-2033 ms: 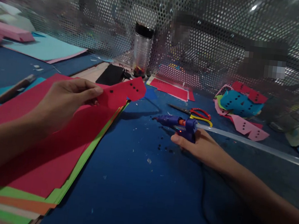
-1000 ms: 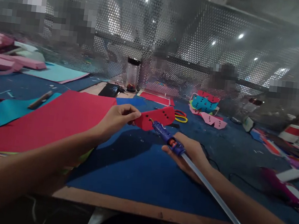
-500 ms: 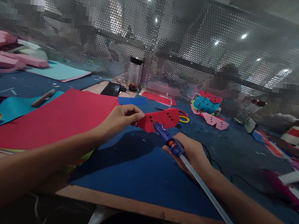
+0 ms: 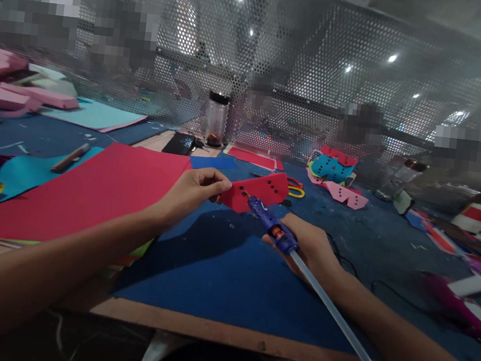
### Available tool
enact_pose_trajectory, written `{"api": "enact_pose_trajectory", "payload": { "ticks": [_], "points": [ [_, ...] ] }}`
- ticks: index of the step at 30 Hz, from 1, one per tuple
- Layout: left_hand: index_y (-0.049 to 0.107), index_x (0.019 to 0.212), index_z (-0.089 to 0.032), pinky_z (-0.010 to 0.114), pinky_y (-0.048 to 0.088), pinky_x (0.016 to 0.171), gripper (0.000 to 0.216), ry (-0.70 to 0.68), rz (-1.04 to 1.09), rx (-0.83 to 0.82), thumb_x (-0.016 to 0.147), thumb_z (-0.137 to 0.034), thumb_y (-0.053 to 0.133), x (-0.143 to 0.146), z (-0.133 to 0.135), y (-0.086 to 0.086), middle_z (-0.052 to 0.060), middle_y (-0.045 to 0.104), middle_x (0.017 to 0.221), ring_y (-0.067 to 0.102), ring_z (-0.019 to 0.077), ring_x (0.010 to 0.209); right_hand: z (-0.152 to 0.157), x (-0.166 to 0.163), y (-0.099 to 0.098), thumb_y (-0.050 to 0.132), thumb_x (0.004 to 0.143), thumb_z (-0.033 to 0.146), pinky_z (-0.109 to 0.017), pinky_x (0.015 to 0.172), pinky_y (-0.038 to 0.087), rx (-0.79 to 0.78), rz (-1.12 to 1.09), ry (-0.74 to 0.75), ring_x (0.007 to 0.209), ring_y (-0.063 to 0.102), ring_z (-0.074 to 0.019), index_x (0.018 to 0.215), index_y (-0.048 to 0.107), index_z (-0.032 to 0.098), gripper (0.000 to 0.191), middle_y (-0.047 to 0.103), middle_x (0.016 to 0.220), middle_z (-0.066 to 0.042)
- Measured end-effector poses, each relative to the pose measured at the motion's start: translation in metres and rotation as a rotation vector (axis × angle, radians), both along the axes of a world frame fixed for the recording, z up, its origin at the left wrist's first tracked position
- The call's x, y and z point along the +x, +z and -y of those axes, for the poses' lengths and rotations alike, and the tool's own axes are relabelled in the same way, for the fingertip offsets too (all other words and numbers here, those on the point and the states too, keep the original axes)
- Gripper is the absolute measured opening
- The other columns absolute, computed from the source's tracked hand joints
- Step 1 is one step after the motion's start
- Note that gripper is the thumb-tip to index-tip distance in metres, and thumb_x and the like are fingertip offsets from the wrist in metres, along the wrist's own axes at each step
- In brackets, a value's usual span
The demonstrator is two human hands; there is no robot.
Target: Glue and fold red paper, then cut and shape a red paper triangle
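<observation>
My left hand (image 4: 193, 189) pinches the left end of a red foam cutout (image 4: 261, 190) dotted with small black holes and holds it up above the blue mat (image 4: 221, 271). My right hand (image 4: 311, 249) grips a blue glue gun (image 4: 270, 223) with a long clear glue stick (image 4: 337, 325) trailing back from it. The gun's nozzle touches the cutout's lower edge.
A stack of red, green and orange sheets (image 4: 83, 191) lies at my left. Scissors (image 4: 294, 188) with red and yellow handles, a pile of cut foam shapes (image 4: 334, 174), a clear jar (image 4: 216, 118) and a black phone (image 4: 178, 143) sit by the perforated metal screen (image 4: 280, 63).
Both hands lifted off the table and came together; the glue gun tilted up until its nozzle met the cutout. In the last half second almost nothing moved.
</observation>
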State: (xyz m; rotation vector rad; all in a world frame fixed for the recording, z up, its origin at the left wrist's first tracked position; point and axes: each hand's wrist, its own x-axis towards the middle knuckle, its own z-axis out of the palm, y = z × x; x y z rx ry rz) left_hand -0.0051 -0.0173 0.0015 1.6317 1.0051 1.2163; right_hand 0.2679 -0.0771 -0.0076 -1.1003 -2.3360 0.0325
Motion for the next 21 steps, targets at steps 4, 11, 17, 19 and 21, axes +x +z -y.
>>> {"api": "enact_pose_trajectory", "payload": {
  "ticks": [4,11,17,19,21],
  "points": [
    [0.067,0.079,-0.018,0.027,0.042,0.066,0.021,-0.004,0.01,0.006,0.084,-0.038,0.071,-0.0007,-0.0008,-0.0014,0.001,0.061,0.074,0.053,0.0133,0.068,0.0022,-0.0013,0.0018,0.065,0.092,0.033,-0.026,0.063,0.036,-0.005,-0.017,0.014,0.07,0.059,-0.0167,0.088,0.055,0.021,0.016,0.062,0.081,-0.001],
    [0.068,0.079,-0.017,0.027,0.039,0.066,0.02,-0.009,0.016,0.006,0.086,-0.036,0.07,-0.002,-0.0012,-0.0023,0.0,0.06,0.074,0.051,0.0124,0.068,0.0056,-0.0037,0.0062,0.067,0.09,0.026,-0.027,0.069,0.04,-0.097,0.004,0.032,0.076,0.059,-0.018,0.092,0.058,0.021,0.01,0.063,0.086,-0.001],
    [0.067,0.079,-0.017,0.027,0.038,0.064,0.022,-0.001,0.015,0.004,0.086,-0.037,0.071,-0.0016,-0.002,-0.0035,0.0,0.058,0.073,0.051,0.0126,0.067,0.008,-0.0059,0.0091,0.065,0.093,0.032,-0.027,0.067,0.039,-0.068,-0.015,0.031,0.074,0.058,-0.0168,0.091,0.057,0.021,0.014,0.061,0.084,-0.001],
    [0.067,0.079,-0.017,0.027,0.038,0.064,0.022,-0.001,0.013,0.001,0.086,-0.038,0.071,-0.0015,-0.0019,-0.0034,0.0,0.059,0.073,0.051,0.0128,0.068,0.0076,-0.0052,0.0089,0.066,0.093,0.03,-0.027,0.067,0.038,-0.063,-0.013,0.028,0.073,0.057,-0.0164,0.091,0.057,0.021,0.013,0.061,0.084,-0.001],
    [0.067,0.08,-0.017,0.027,0.039,0.066,0.022,-0.003,0.006,0.005,0.086,-0.038,0.071,-0.0017,-0.0014,-0.0031,0.0,0.06,0.074,0.052,0.0129,0.069,0.0067,-0.0039,0.0081,0.067,0.091,0.026,-0.027,0.067,0.038,-0.071,0.0,0.032,0.074,0.057,-0.0164,0.092,0.057,0.021,0.011,0.061,0.085,-0.001]
  ]
}}
